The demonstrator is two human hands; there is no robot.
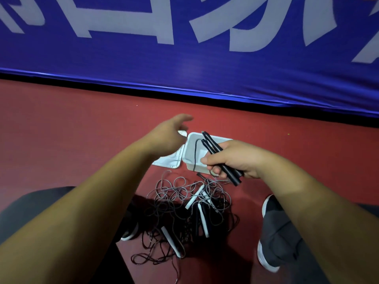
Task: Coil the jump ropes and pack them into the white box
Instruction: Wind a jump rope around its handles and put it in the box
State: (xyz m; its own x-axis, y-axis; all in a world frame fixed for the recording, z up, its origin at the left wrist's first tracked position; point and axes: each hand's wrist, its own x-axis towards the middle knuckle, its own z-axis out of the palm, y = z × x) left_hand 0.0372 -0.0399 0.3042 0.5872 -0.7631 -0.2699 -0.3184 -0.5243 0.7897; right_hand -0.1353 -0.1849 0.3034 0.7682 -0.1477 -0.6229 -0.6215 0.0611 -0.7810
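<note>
Now: R hand [227, 160] grips two black handles [213, 145] over the white box [189, 152], cord [194, 154] draped across its rim; L hand [168, 136] loose-open, holding nothing, above lid [168, 162]; tangled ropes [180, 208] on red floor [82, 140] just below.

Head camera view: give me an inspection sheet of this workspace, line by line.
Surface: red floor.
Job's things: white box open, its lid lying flat to its left; tangled jump ropes with white and black handles heaped in front of it, uncoiled.
Clutter: nothing seen.
Hands: left hand open, blurred, above the lid; right hand grips two black handles over the box, their cord draped over its near wall.
Cables: nothing seen besides rope cords.
Surroundings: blue banner with white lettering behind; the person's dark shoes flank the heap.
</note>
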